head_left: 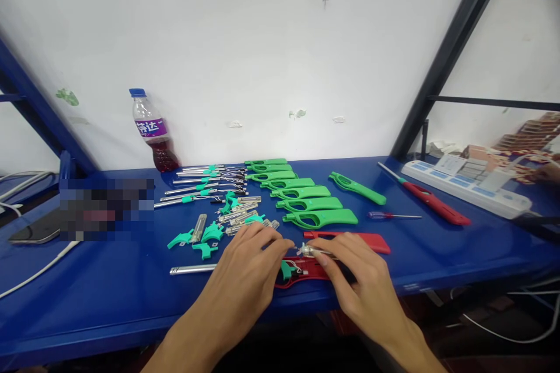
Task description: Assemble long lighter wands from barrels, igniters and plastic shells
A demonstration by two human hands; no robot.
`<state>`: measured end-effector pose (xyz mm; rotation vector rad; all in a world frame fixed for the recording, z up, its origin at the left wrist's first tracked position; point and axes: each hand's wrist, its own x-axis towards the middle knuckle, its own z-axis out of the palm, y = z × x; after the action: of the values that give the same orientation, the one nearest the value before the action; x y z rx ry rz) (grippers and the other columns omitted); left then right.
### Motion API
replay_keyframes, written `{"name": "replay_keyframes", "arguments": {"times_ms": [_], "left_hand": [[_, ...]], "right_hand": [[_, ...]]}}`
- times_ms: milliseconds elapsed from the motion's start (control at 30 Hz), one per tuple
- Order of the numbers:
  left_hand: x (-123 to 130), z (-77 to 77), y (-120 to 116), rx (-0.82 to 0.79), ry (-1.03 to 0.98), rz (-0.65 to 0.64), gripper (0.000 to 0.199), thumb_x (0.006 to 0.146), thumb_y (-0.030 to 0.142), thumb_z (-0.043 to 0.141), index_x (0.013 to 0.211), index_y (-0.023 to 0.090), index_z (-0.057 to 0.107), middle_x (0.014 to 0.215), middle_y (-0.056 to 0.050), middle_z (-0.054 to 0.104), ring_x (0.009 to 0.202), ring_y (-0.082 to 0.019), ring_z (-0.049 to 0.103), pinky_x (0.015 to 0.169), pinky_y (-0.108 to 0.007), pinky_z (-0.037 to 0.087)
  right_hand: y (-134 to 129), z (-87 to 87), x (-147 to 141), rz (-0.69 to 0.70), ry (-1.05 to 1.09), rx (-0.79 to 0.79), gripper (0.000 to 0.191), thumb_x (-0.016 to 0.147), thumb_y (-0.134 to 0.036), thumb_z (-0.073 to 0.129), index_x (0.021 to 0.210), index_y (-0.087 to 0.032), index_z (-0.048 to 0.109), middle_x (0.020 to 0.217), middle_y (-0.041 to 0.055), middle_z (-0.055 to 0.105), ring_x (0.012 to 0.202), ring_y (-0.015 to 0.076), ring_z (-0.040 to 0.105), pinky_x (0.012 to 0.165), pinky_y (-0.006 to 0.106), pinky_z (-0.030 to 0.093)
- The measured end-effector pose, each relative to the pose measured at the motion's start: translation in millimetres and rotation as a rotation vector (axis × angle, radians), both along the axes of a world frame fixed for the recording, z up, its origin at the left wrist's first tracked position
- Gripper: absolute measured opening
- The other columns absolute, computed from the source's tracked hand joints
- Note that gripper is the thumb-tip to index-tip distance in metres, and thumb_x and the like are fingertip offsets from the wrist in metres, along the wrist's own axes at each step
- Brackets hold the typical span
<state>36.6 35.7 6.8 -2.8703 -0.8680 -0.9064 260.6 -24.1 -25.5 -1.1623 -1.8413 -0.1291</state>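
A red lighter casing half (pixel 321 270) lies at the table's front edge, with a green trigger (pixel 287 270) and wires inside it. A metal lighter tube (pixel 192 270) sticks out to the left, partly behind my left hand (pixel 249 262). That hand is closed over the casing's left end; its fingertips are partly hidden. My right hand (pixel 365 274) pinches a clear fuel tank (pixel 307 250) by its metal-valve end, just above the casing. Behind my right fingers lies another red casing half (pixel 377 242).
Several green casings (pixel 321 217), metal tubes with wires (pixel 192 183), loose triggers (pixel 205 250) and clear tanks (pixel 199 227) lie behind. A screwdriver (pixel 394 216), a red lighter (pixel 433 203) and a power strip (pixel 468 186) are at right; a bottle (pixel 153 128) and phone (pixel 39 227) at left.
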Motion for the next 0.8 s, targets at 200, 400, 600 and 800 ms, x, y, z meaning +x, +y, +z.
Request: {"name": "replay_keyframes", "arguments": {"times_ms": [200,400,600,800], "left_hand": [[2.1,3.5,-0.5,-0.013,-0.030,-0.018,0.021,0.107,0.013,0.052,0.109,0.022,0.070,0.098,-0.003,0.070,0.092,-0.022,0.060,0.083,-0.039,0.051],[1.4,3.3,-1.6,-0.003,-0.029,-0.023,0.020,0.107,0.012,0.052,0.108,0.021,0.069,0.097,-0.002,0.069,0.090,-0.022,0.059,0.081,-0.039,0.049],[1.0,2.1,-0.4,0.033,-0.012,-0.032,0.026,0.104,0.005,0.050,0.112,0.021,0.069,0.099,-0.002,0.069,0.091,-0.022,0.058,0.083,-0.038,0.049],[2.3,2.4,-0.8,0.042,0.002,-0.036,0.031,0.102,0.001,0.048,0.112,0.022,0.068,0.102,-0.002,0.069,0.092,-0.021,0.059,0.084,-0.038,0.047]], "right_hand": [[-0.4,-1.1,0.5,0.004,0.001,-0.018,0.020,0.108,-0.019,0.057,0.120,-0.026,0.071,0.103,0.0017,0.077,0.089,0.0199,0.069,0.086,0.037,0.051],[0.2,0.5,-0.7,0.014,0.006,-0.006,0.018,0.108,-0.017,0.058,0.119,-0.026,0.070,0.102,0.0001,0.076,0.088,0.0177,0.068,0.084,0.035,0.050],[0.2,-0.8,-0.3,0.014,0.003,-0.021,0.019,0.108,-0.017,0.058,0.120,-0.027,0.069,0.102,0.0008,0.076,0.089,0.0187,0.068,0.085,0.036,0.050],[0.3,-0.9,0.6,0.015,-0.005,-0.032,0.019,0.109,-0.018,0.056,0.120,-0.027,0.069,0.103,0.0012,0.075,0.090,0.0195,0.068,0.086,0.037,0.050]]}}
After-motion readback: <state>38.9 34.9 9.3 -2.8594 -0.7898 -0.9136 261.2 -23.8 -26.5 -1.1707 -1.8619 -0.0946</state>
